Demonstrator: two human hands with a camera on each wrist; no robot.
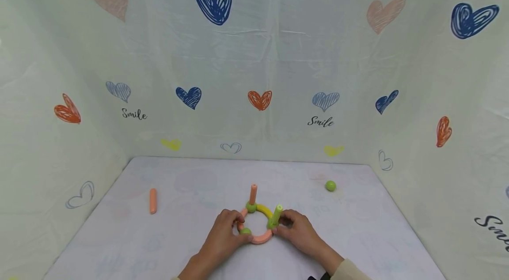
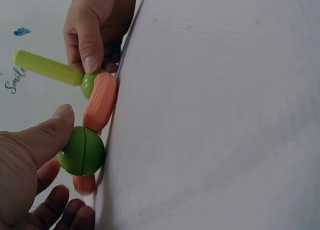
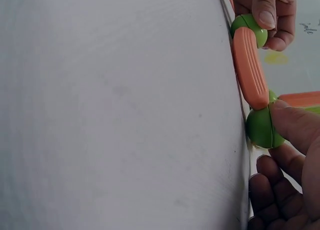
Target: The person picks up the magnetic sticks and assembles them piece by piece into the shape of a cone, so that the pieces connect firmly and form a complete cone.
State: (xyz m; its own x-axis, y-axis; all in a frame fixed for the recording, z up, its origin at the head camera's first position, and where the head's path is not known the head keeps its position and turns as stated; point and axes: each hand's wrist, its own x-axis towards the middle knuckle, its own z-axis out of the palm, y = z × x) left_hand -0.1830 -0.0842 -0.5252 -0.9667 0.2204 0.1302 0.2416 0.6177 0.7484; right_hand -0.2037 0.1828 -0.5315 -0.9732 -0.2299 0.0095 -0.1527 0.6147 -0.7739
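Observation:
A toy ring (image 1: 262, 239) of orange and yellow curved pieces joined by green balls lies on the white table (image 1: 191, 244). An orange stick (image 1: 253, 194) stands upright on the far ball. A light-green stick (image 1: 277, 214) stands on the right ball. My left hand (image 1: 241, 230) pinches the ring's near-left green ball (image 2: 82, 151), thumb (image 2: 47, 135) on top. My right hand (image 1: 279, 225) pinches the right green ball (image 3: 260, 127) at the foot of the green stick. An orange curved piece (image 3: 250, 68) spans between the two balls.
A loose orange stick (image 1: 153, 201) lies on the table to the left. A loose green ball (image 1: 330, 186) sits at the far right. Heart-printed cloth walls (image 1: 258, 72) close in the table at the back and both sides.

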